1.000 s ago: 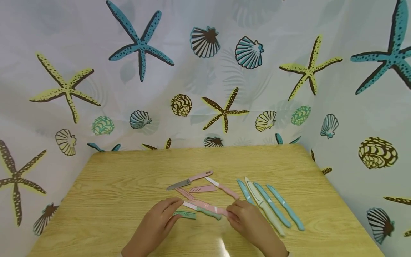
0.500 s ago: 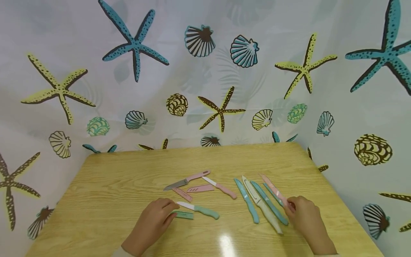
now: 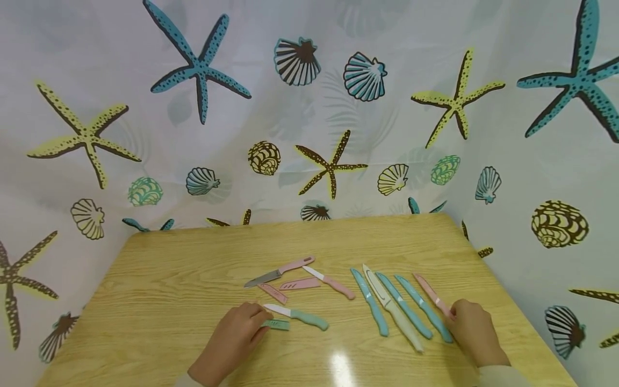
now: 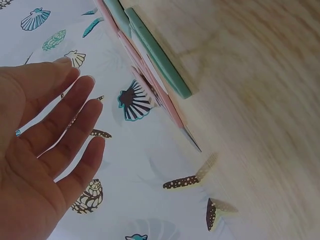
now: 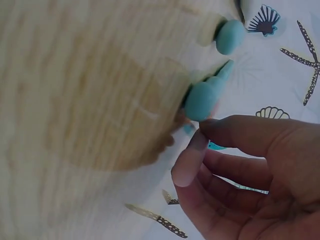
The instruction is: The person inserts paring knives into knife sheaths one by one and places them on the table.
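On my wood-grained table, midway between its left and right edges, lie a grey-bladed pink knife, two pink sheaths and a white-bladed pink knife; farther from the far edge I have a white-bladed green knife and a green sheath. Toward the right edge lie three blue knives with one cream knife among them; nearest that edge is an all-pink knife, which I hold.

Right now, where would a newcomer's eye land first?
The starfish-and-shell backdrop, filling the head view above the table. Then the row on the table's right: three blue knives, a cream knife among them, and a pink knife at the outer end, held by the right grip.
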Motion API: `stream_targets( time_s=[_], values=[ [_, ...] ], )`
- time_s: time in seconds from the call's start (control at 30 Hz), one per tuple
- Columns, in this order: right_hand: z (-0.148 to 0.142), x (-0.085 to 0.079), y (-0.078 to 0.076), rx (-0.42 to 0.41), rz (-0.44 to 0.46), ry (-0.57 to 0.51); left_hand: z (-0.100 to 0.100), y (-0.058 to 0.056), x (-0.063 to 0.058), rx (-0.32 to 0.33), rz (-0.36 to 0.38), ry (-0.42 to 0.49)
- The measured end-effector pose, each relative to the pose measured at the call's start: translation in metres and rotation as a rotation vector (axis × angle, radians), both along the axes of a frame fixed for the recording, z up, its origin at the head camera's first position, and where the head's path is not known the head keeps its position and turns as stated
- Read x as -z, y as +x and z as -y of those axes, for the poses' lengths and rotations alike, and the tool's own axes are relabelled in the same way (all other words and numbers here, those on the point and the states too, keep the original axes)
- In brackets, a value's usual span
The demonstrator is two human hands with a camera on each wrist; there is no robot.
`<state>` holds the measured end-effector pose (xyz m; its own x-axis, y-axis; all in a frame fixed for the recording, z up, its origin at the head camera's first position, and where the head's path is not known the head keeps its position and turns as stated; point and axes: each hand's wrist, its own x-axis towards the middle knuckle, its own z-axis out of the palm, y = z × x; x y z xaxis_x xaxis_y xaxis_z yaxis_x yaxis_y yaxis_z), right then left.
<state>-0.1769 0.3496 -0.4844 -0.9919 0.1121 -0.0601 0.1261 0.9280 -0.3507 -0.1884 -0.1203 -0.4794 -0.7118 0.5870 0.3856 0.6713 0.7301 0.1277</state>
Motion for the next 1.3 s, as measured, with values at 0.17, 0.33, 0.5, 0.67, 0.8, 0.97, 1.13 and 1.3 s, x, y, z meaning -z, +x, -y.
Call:
stream_targets(
  time_s=[0.17, 0.33, 0.5, 0.67, 0.8, 0.97, 1.13, 1.3],
  values=[
    [0.000, 0.006, -0.002, 0.007, 0.002, -0.013, 0.001, 0.002, 0.002, -0.008, 0.015, -0.007],
    [0.003, 0.007, -0.005, 0.006, 0.002, -0.002, 0.003, 0.002, 0.002, -0.026, 0.037, -0.022],
    [0.004, 0.005, -0.006, 0.000, -0.002, -0.001, 0.003, 0.002, 0.003, -0.024, 0.044, -0.036],
    [0.006, 0.004, -0.005, 0.001, -0.013, 0.010, 0.003, 0.002, 0.003, -0.020, 0.040, -0.033],
    [0.018, -0.003, 0.002, 0.001, -0.080, 0.021, 0.003, 0.001, 0.003, -0.013, 0.032, -0.023],
    [0.051, -0.019, 0.013, -0.037, -0.226, -0.021, 0.002, -0.003, 0.005, -0.013, 0.040, -0.025],
    [0.084, -0.028, 0.025, -0.066, -0.313, -0.052, -0.002, -0.008, 0.010, -0.029, 0.074, -0.112],
    [0.106, -0.028, 0.035, -0.066, -0.374, -0.115, -0.004, -0.012, 0.016, -0.038, 0.095, -0.131]
  ],
)
